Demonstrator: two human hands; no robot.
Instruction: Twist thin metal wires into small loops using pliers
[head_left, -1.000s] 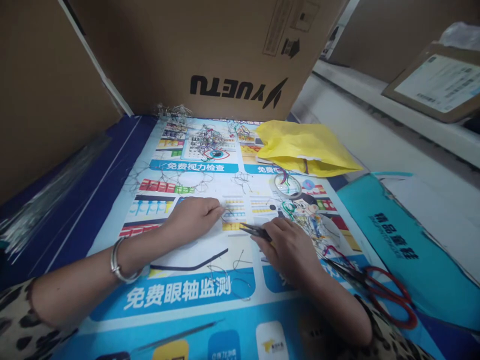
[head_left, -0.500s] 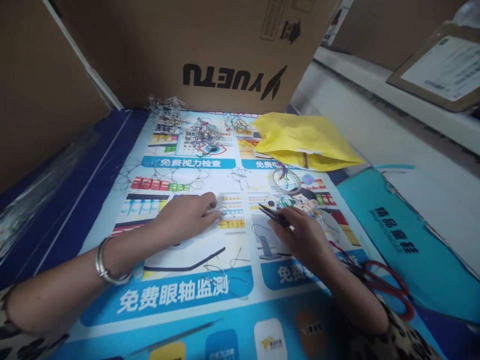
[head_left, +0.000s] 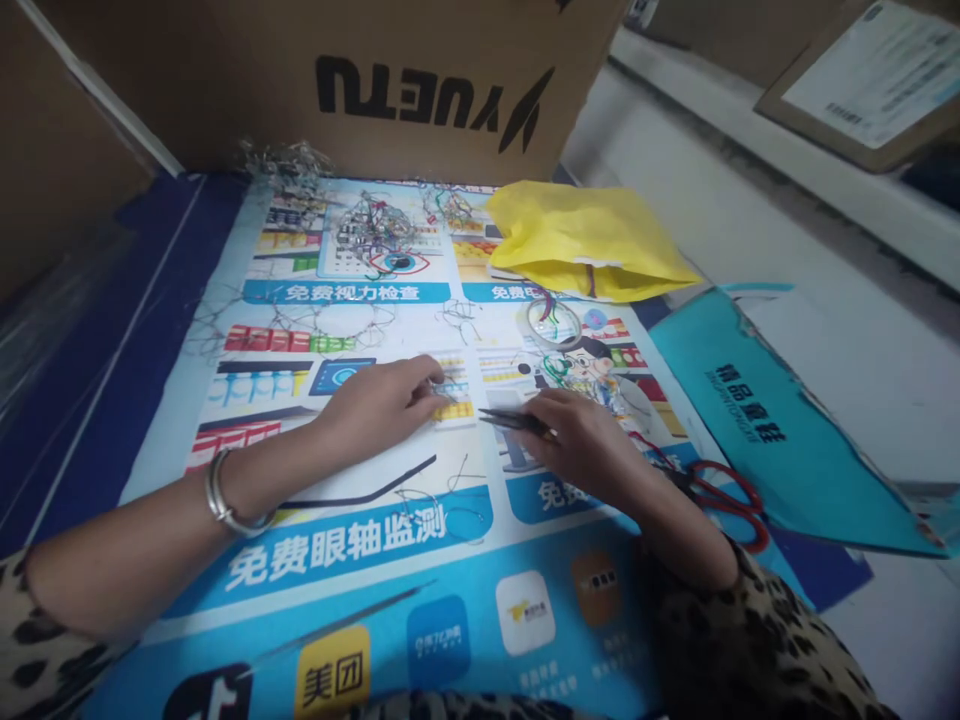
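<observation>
My left hand [head_left: 386,400], with a silver bangle at the wrist, is closed in a pinch over the printed sheet [head_left: 457,535]. A thin wire [head_left: 452,377] shows at its fingertips; the held part is hidden. My right hand [head_left: 577,435] grips a dark tool with two slim pointed tips [head_left: 510,418], like tweezers or fine pliers. Those tips point left, a short gap from the left fingertips. Below the hands lie loose thin wires [head_left: 439,500]. Just beyond the right hand is a clear round roll [head_left: 553,323] with coloured strands by it.
Tangled wire bundles [head_left: 375,225] lie at the back, with looped wires [head_left: 300,320] nearer. A yellow bag [head_left: 585,240] sits back right. Red-handled scissors [head_left: 727,495] rest beside my right forearm, near a teal box panel [head_left: 757,420]. A cardboard box [head_left: 420,150] walls off the back.
My right hand has brought the pointed tool closer to the left fingertips and levelled it. My left hand keeps its pinch. The camera view has shifted.
</observation>
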